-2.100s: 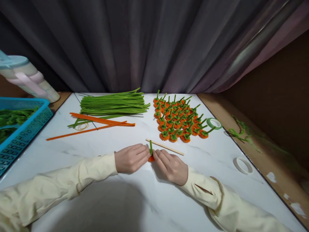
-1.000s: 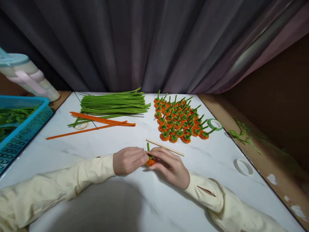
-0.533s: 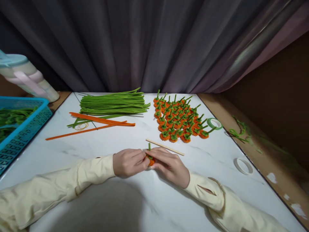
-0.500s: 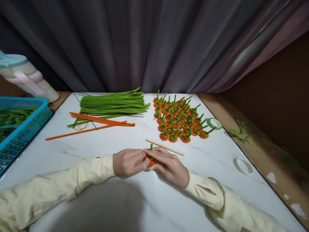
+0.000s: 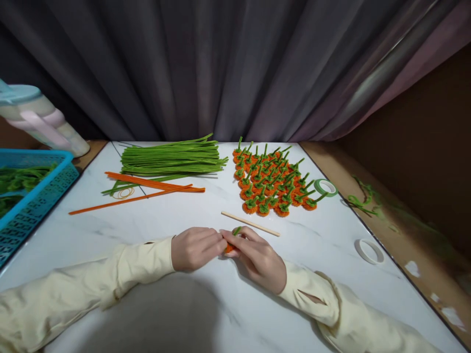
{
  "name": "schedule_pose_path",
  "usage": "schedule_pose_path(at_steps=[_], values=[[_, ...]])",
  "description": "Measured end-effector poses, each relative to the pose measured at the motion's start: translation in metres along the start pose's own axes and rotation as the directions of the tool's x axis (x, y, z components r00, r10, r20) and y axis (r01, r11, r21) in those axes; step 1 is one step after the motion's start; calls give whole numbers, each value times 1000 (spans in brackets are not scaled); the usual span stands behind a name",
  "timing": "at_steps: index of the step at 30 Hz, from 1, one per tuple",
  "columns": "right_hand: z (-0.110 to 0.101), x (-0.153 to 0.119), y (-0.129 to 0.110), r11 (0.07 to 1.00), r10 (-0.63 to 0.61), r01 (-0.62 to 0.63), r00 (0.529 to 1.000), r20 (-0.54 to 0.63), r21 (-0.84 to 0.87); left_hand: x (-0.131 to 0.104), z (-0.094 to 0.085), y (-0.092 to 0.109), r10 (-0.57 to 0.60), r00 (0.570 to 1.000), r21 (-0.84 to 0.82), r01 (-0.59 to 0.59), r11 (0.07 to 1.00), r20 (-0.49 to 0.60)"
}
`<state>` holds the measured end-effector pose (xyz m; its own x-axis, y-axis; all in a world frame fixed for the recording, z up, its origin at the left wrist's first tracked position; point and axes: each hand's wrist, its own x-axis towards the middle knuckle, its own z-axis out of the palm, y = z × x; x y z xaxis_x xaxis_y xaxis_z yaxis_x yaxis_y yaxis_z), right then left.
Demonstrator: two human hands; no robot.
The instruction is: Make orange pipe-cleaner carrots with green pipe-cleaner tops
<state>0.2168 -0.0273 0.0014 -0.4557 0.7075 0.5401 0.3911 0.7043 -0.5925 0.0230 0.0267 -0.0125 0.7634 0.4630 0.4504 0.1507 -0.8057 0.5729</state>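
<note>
Left hand (image 5: 198, 248) and right hand (image 5: 263, 260) meet over white table (image 5: 191, 304), fingertips of both pinched on small orange piece (image 5: 229, 248), mostly hidden by fingers. Its green stem (image 5: 237, 230) pokes out above right fingers, tilted right. Pale stick (image 5: 250, 223) lies just beyond hands. Farther back: green strips (image 5: 169, 159) left, orange strips (image 5: 158, 183) nearer, similar stemmed pieces (image 5: 270, 184) clustered right.

hands (image 5: 197, 248) (image 5: 262, 261) holding orange-green piece (image 5: 228, 248) – wooden stick (image 5: 250, 223) just beyond
</note>
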Motion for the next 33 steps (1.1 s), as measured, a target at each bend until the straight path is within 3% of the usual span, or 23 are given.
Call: schedule_pose_path(at_steps=[2,4,6,7,9,12,16,20,27,33], values=[[-2,0,0,995,-20,15,999,-42,-103,7,-4,5,-285,958,-309,278,910,20],[-3,0,1,976,-22,7,998,-67,-219,16,-9,10,-463,867,-660,458,595,184],[-3,0,3,956,-19,-2,997,-69,-292,23,-11,14,-435,812,-837,509,201,389],[-3,0,3,953,-19,-2,997,-69,-302,26,-12,14,-407,796,-858,511,53,448],[-2,1,4,961,1,-22,997,-74,-276,28,-12,15,-415,765,-860,500,-99,493],[-3,2,4,976,89,-113,988,-129,-187,27,-9,13,-489,725,-862,489,-131,485],[-9,5,3,973,121,-164,962,-246,-165,24,-8,9,-537,683,-836,542,-82,495],[-12,9,4,990,72,-94,979,-193,-108,23,-8,10,-556,651,-789,614,-14,516],[-10,6,10,985,-27,0,988,-155,-171,24,-10,12,-594,615,-783,620,-41,518],[-10,5,10,973,-61,33,991,-117,-230,22,-6,9,-603,624,-801,597,-41,497]])
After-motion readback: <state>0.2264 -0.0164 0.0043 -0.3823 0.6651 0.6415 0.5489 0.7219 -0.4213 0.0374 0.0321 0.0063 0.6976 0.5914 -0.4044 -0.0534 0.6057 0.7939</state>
